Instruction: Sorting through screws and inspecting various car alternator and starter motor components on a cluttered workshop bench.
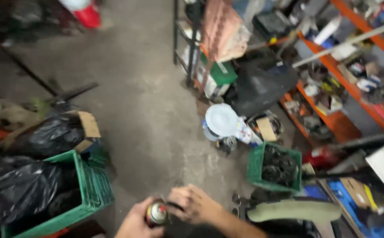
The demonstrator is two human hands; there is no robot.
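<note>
Gripping the spray can low in view, your left hand has its fingers clenched round the body, so keep it upright and steady. Your right hand curls over the top, fingers closed there; work it squarely, clear of the green crate.

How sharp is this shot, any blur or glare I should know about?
Head view: motion blur smears the whole frame, worst on the orange shelves and both hands, left hand and right hand; the spray can between them catches a small bright glint; light is dim and flat, and the black bags lose detail.
</note>
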